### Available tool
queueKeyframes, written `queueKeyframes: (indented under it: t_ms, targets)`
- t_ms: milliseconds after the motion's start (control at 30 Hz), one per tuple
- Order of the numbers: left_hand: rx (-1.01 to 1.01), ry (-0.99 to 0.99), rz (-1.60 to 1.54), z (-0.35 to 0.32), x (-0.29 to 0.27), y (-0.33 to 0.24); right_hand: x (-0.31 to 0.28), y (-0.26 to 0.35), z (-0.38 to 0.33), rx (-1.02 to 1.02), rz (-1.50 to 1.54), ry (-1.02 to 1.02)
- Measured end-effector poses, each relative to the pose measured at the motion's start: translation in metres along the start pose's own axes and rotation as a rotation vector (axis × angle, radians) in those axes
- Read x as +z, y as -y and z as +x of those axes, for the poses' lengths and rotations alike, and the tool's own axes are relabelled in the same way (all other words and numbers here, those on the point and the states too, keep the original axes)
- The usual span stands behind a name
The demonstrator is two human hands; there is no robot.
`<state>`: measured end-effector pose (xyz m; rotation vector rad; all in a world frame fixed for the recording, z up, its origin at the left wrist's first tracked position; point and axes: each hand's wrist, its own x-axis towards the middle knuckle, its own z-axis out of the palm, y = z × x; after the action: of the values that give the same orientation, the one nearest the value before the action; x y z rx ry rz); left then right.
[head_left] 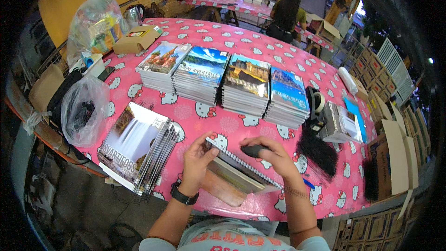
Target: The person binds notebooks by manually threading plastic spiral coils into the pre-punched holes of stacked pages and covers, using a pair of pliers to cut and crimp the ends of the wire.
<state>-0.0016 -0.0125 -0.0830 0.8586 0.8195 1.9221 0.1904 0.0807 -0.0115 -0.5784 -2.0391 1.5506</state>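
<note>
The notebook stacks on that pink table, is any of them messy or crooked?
The four stacks in the back row stand neat and side by side. The near-left stack of spiral notebooks is the odd one: it lies skewed, fanned out, and overhangs the table's front edge. The left hand and right hand hold another notebook.

1. The right hand (272, 154) covered most of a dark object (254, 150); its kind could not be told.
2. The left hand (197, 158) hid the near corner of the spiral notebook (241, 169).
3. The contents of the clear bag (83, 109) were indistinct.
4. The person's upper arms ran off the lower edge.
</note>
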Motion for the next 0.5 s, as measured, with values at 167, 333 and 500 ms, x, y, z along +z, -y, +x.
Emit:
queueKeyframes:
  t_ms: [167, 333, 500]
  targets:
    - [0.023, -0.028, 0.061, 0.001, -0.001, 0.004, 0.008, 0.010, 0.020, 0.126, -0.465, 0.008]
    - [0.001, -0.021, 0.115, 0.002, -0.002, 0.004, 0.015, 0.005, 0.020, -0.007, 0.058, 0.096]
    - [0.047, -0.028, 0.180, 0.002, -0.002, 0.003, 0.016, -0.001, 0.024, -0.094, 0.269, 0.085]
